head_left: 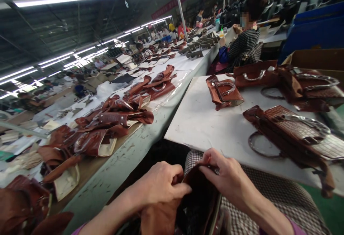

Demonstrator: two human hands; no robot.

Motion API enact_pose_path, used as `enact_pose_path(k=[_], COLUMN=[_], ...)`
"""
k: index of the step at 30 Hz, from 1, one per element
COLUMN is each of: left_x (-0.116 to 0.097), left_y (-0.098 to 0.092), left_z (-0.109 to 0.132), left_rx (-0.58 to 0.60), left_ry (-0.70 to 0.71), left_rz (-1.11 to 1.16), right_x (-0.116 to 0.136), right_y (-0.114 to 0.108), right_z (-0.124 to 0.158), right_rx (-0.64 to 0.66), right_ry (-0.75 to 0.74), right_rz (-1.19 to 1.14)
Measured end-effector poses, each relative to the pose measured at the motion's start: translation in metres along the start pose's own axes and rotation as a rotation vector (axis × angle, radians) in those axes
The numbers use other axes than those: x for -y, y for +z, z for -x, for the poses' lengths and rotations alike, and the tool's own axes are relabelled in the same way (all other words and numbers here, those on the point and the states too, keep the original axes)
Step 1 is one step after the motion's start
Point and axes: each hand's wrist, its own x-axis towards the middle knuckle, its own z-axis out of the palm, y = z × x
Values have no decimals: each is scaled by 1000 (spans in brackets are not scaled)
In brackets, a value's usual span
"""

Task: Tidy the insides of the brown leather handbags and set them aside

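Note:
A brown leather bag [161, 217] rests on my lap, its dark inside facing up between my two hands. My left hand [161, 185] is closed over the bag's left edge, thumb pressed toward the bent fingers. With thumb and fingers pinched, my right hand [223, 172] grips the upper rim of the same bag on the far right side. The lower part of the bag runs out of view at the bottom. Checked cloth [268, 188] covers my legs beneath it.
Many brown bags [115, 118] lie along the long table [107, 170] on the left. A white board [204, 127] on the right carries handled bags [290, 131]. A person in a striped top [244, 43] sits ahead. A blue bin [314, 30] stands at right.

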Motion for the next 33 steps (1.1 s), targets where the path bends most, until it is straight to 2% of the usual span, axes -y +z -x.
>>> enact_pose_path(k=[3, 7, 10, 13, 15, 17, 20, 23, 25, 29, 31, 33], left_x=[3, -3, -17, -29, -30, -25, -14, -10, -13, -17, -15, -11], left_y=[1, 10, 9, 8, 14, 25, 42, 43, 35, 18, 15, 15], left_z=[8, 6, 6, 12, 16, 17, 10, -2, -9, -22, -28, -34], left_rx=[81, 59, -32, -94, -92, -125, -317, -496, -483, -349, -334, -334], left_ry=[-66, -78, -112, -115, -124, -154, -141, -15, 32, 69, 113, 134], left_rz=[116, 296, 504, 680, 607, 375, 65, 63, 197, 468, 505, 496], right_x=[-3, -1, 7, 12, 8, -2, -18, -23, -20, -12, -12, -14], right_y=[0, -4, -16, -26, -25, -18, -4, -2, -7, -21, -26, -26], right_z=[1, -11, -38, -64, -73, -73, -67, -62, -59, -45, -32, -14], right_rx=[1, 6, 81, 270, 413, 478, 450, 383, 352, 285, 237, 188], right_ry=[15, 29, -26, -97, -92, -66, -44, -64, -80, -87, -53, 41], right_rz=[-53, -101, -341, -674, -756, -748, -743, -679, -616, -492, -431, -428])
